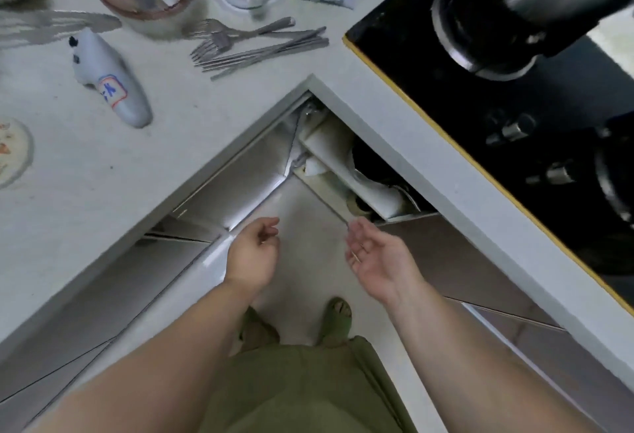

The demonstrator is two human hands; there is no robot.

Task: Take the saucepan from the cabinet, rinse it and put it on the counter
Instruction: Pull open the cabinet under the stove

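1. I judge this to be the very first step: reaching for the saucepan. Nothing is rinsed or set on the counter (103,172) yet.
2. The cabinet (360,172) under the hob (480,96) stands open in the corner. Inside I see a dark round vessel (368,161) behind pale items; I take it for the saucepan, though I cannot be sure, as most of it is hidden under the counter edge.
3. My left hand (254,254) hangs in front of the reflective cabinet door (240,182), fingers loosely curled, holding nothing and touching nothing.
4. My right hand (380,257) is spread open, palm turned up, empty, its fingertips near the lower edge of the cabinet opening; I cannot tell whether they touch it.
5. The next move calls for bending lower, getting one hand past the pale clutter, and finding a handle I cannot see from here.
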